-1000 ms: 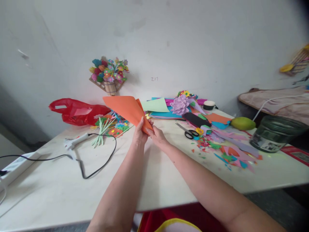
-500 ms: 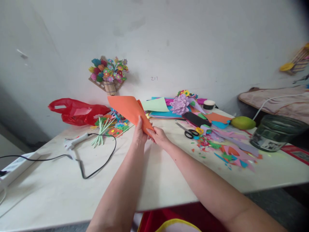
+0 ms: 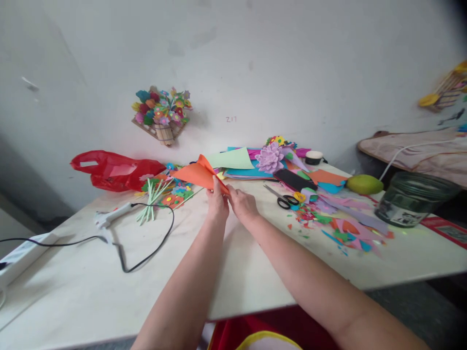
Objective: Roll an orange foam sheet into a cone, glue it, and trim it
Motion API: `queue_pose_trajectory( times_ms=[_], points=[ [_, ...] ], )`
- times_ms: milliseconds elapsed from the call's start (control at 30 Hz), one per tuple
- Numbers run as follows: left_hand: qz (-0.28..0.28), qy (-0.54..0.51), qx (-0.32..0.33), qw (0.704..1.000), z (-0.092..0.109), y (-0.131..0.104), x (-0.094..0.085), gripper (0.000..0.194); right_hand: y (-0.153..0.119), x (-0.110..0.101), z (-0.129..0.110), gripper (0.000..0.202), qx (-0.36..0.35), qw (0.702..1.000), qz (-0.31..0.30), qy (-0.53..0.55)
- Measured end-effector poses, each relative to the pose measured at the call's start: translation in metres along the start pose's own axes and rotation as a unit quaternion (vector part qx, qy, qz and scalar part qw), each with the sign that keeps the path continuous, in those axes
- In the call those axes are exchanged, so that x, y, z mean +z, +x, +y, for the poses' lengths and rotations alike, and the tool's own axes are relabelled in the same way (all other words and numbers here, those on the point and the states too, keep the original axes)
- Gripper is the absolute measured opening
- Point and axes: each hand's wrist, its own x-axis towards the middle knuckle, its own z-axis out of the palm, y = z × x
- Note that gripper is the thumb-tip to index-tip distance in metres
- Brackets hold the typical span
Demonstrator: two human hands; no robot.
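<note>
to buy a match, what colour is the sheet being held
The sheet is orange, clearest in the head view.

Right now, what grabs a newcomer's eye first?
Probably the bright orange sheet, folded and held mid-picture by the left hand and right hand. Next, the bunch of colourful flowers on the wall, up and to the left. Below it, further left, a red bag lies at the back of the table.
</note>
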Motion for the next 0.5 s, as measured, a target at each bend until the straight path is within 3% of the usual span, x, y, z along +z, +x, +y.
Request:
queue_pose_trajectory(
  times_ms=[167, 333, 500],
  points=[
    [0.036, 0.028, -0.02, 0.999, -0.001, 0.0, -0.001, 0.038, -0.002, 0.001, -0.012, 0.047, -0.048, 0.995, -0.029, -0.081],
    [0.028, 0.063, -0.031, 0.997, -0.002, 0.009, -0.015, 0.028, -0.008, 0.002, -0.022, 0.053, -0.074, 0.994, -0.029, -0.069],
    [-0.057, 0.018, -0.07, 0.996, 0.005, 0.017, -0.033, 0.023, -0.018, -0.007, -0.024, 0.061, -0.119, 0.992, 0.019, 0.03]
  ],
)
